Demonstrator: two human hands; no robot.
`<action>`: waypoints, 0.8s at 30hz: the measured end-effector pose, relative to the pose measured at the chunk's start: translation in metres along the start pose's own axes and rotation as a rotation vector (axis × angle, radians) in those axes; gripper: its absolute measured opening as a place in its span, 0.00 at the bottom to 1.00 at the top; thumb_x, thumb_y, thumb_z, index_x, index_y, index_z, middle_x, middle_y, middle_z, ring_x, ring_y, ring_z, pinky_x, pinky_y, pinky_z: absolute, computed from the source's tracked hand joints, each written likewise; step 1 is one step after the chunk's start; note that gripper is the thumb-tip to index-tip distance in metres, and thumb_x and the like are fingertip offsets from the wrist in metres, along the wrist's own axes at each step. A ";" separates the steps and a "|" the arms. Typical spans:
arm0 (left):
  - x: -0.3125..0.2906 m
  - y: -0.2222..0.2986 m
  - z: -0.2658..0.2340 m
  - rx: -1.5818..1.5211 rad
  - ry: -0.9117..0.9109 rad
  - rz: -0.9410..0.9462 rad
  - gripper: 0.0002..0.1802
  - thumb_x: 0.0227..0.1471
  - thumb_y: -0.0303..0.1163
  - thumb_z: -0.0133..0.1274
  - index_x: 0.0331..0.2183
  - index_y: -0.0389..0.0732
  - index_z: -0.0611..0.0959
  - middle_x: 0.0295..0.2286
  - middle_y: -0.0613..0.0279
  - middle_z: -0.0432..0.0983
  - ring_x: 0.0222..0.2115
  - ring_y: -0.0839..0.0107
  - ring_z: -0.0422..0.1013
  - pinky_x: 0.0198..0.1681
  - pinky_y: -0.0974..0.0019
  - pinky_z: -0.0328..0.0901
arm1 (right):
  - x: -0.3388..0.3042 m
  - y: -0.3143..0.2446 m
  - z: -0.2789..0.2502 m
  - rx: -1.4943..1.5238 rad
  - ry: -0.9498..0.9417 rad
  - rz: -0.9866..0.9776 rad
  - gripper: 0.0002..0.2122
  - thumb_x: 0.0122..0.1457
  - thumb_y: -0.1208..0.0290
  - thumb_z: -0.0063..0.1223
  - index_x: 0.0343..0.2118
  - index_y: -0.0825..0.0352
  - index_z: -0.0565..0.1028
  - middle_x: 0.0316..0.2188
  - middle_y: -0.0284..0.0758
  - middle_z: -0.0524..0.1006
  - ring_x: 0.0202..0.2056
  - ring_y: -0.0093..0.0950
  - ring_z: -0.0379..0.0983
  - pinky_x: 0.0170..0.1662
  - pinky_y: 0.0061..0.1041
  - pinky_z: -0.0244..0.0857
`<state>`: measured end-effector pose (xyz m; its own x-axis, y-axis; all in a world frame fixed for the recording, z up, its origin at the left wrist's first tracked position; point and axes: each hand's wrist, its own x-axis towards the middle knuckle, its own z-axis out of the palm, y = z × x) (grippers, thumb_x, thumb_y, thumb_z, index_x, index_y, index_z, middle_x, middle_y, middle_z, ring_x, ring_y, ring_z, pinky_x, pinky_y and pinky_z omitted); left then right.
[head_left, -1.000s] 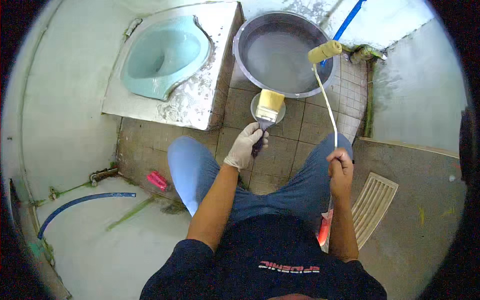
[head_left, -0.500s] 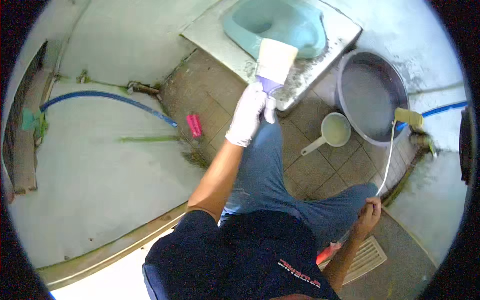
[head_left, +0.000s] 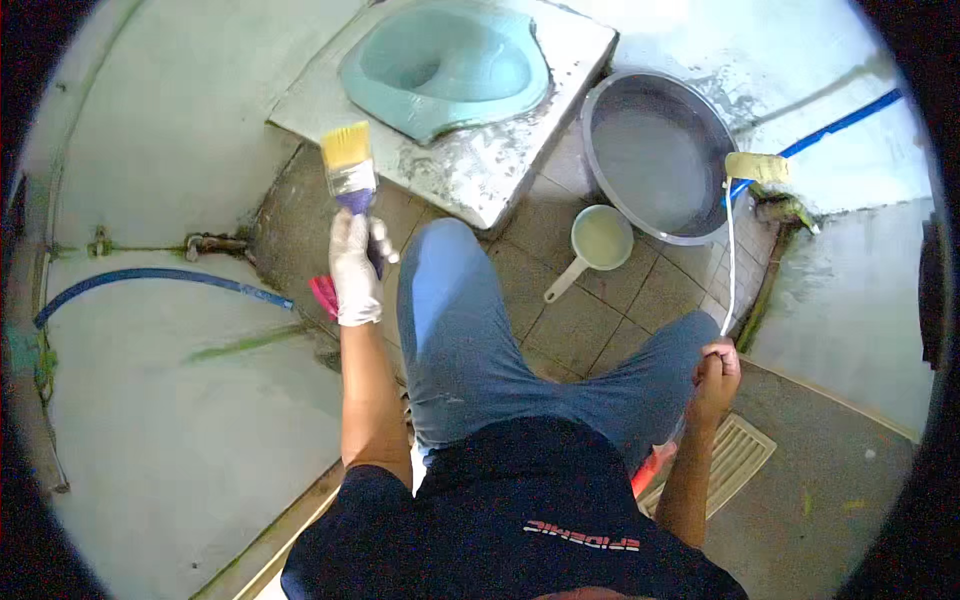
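My left hand [head_left: 357, 268], in a white glove, is closed around the handle of a wide paintbrush [head_left: 349, 175]. The brush points upward, its yellow bristles near the edge of the tiled platform. My bare right hand [head_left: 717, 365] grips the lower end of a mini paint roller [head_left: 757, 168] by its long thin white handle. Its pale yellow head is up by the rim of a grey basin [head_left: 660, 150] of cloudy water. Between my knees and the basin lies a white dipper [head_left: 600, 240] with pale liquid in it.
A light blue squat toilet [head_left: 450, 70] is set in a stained white platform [head_left: 480, 180] ahead. A blue hose [head_left: 170, 275] runs along the left wall, ending near a pink object [head_left: 325, 296] partly behind my glove. Beside my right forearm are a floor grate [head_left: 740, 455] and a red item [head_left: 653, 470].
My left hand has swung left with the paintbrush, away from the toilet, and the brush has turned. The view has shifted too. My right hand still holds the roller.
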<state>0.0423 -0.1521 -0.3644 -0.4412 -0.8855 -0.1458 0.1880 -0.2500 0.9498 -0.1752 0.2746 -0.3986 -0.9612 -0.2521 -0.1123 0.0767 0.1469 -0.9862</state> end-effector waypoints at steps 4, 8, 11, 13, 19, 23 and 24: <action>0.044 0.002 0.050 -0.028 -0.121 -0.084 0.11 0.56 0.36 0.47 0.38 0.40 0.70 0.22 0.66 0.68 0.19 0.75 0.64 0.22 0.73 0.63 | -0.002 0.002 -0.001 0.008 0.009 -0.026 0.06 0.53 0.80 0.40 0.25 0.65 0.70 0.22 0.25 0.66 0.22 0.14 0.57 0.25 0.13 0.50; 0.122 0.047 0.083 0.468 -0.085 0.265 0.09 0.57 0.30 0.44 0.37 0.36 0.72 0.19 0.68 0.66 0.16 0.80 0.62 0.20 0.74 0.59 | -0.010 0.000 -0.005 -0.064 0.033 -0.089 0.06 0.52 0.81 0.40 0.23 0.65 0.69 0.24 0.25 0.66 0.23 0.15 0.57 0.27 0.14 0.51; 0.186 0.063 0.095 0.569 0.075 0.497 0.14 0.56 0.35 0.44 0.37 0.32 0.73 0.21 0.62 0.70 0.18 0.74 0.66 0.22 0.67 0.60 | -0.017 0.000 -0.012 -0.091 0.072 -0.065 0.06 0.55 0.79 0.39 0.24 0.62 0.68 0.17 0.22 0.60 0.16 0.11 0.51 0.17 0.13 0.45; 0.236 0.042 0.096 0.930 0.246 1.008 0.20 0.54 0.40 0.44 0.36 0.30 0.75 0.26 0.47 0.75 0.25 0.54 0.72 0.30 0.55 0.63 | -0.022 0.000 -0.016 -0.174 0.095 -0.052 0.06 0.55 0.78 0.39 0.24 0.62 0.69 0.16 0.21 0.60 0.16 0.11 0.52 0.18 0.12 0.45; 0.356 -0.093 0.089 1.827 -0.078 0.127 0.20 0.51 0.41 0.43 0.36 0.38 0.81 0.37 0.48 0.75 0.40 0.50 0.71 0.43 0.56 0.65 | -0.052 0.000 -0.019 -0.223 0.190 0.011 0.06 0.53 0.79 0.40 0.23 0.62 0.69 0.19 0.23 0.62 0.17 0.12 0.53 0.20 0.13 0.46; 0.367 -0.090 0.086 1.675 -0.038 0.023 0.19 0.50 0.39 0.44 0.38 0.37 0.80 0.40 0.45 0.74 0.42 0.50 0.70 0.43 0.54 0.66 | -0.068 -0.009 -0.020 -0.151 0.272 0.200 0.06 0.52 0.80 0.40 0.22 0.62 0.68 0.19 0.23 0.62 0.20 0.12 0.53 0.22 0.14 0.46; 0.362 -0.081 0.084 1.677 -0.046 0.012 0.19 0.50 0.39 0.44 0.38 0.37 0.80 0.40 0.45 0.74 0.42 0.50 0.70 0.43 0.54 0.66 | -0.070 -0.010 -0.019 -0.081 0.279 0.199 0.06 0.52 0.80 0.40 0.22 0.62 0.68 0.19 0.22 0.61 0.21 0.12 0.53 0.22 0.14 0.45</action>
<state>-0.2062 -0.4195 -0.4710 -0.4758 -0.8653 -0.1577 -0.8755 0.4486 0.1796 -0.1141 0.3092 -0.3787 -0.9657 0.0585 -0.2529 0.2595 0.2448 -0.9342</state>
